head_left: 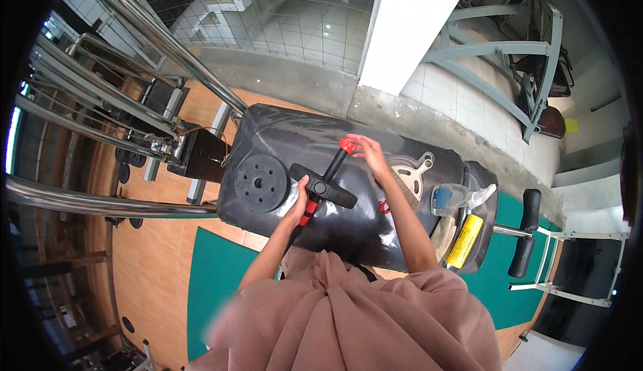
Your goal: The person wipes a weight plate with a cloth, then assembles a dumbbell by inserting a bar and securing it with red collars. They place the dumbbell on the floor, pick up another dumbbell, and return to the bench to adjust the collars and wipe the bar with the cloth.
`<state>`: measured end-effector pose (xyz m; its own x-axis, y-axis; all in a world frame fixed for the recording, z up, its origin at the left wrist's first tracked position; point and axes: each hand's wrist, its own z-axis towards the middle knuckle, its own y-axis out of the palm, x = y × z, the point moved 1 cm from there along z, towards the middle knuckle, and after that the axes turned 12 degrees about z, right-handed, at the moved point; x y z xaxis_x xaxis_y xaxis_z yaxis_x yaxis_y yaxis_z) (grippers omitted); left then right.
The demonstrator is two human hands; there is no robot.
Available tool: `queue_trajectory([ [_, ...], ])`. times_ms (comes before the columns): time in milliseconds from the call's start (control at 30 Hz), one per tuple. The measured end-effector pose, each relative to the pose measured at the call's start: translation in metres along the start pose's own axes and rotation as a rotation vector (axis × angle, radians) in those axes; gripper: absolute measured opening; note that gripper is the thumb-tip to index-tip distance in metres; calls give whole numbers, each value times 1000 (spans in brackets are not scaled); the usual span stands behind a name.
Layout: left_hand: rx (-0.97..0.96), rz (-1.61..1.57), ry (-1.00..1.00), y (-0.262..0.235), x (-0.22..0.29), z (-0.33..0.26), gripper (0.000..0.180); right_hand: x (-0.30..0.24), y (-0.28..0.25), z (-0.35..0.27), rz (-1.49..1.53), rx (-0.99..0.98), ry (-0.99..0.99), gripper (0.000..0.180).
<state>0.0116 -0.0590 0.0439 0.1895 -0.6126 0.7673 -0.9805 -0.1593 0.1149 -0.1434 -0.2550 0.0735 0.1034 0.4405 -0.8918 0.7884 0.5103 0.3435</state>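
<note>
My left hand (pixel 299 200) grips the lower red end of a short black dumbbell bar (pixel 327 177) with red ends. A flat black plate (pixel 323 186) sits across the bar's middle. My right hand (pixel 369 152) holds its fingertips at the bar's upper red tip (pixel 347 145). The bar hangs just above a black padded bench (pixel 301 136) covered in shiny plastic. A round black weight plate (pixel 262 183) lies on the bench to the left of my left hand. A small red collar nut (pixel 384 206) rests on the bench under my right forearm.
On the bench's right end lie a beige bracket (pixel 413 172), a clear spray bottle (pixel 459 197), a yellow can (pixel 463 240) and a cloth. Chrome gym machine bars (pixel 107 140) stand at left. A black roller pad (pixel 524 240) sticks out at right. A green mat (pixel 214 270) lies beneath.
</note>
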Motion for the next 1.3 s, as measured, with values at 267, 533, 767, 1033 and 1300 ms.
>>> queue_trajectory([
  [267,59,-17,8,3,13,-5,91,4,3,3,-4,78,59,37],
  [533,10,-23,-5,0,13,-2,88,17,4,0,105,243,-7,38],
  [767,43,-56,-2,6,19,0,88,35,-3,-2,148,388,-90,39],
  [1033,-15,-39,-59,-5,8,11,89,32,-4,-15,210,413,43,37],
  [1300,-23,-37,-24,0,20,1,94,39,-17,-12,283,386,16,29],
])
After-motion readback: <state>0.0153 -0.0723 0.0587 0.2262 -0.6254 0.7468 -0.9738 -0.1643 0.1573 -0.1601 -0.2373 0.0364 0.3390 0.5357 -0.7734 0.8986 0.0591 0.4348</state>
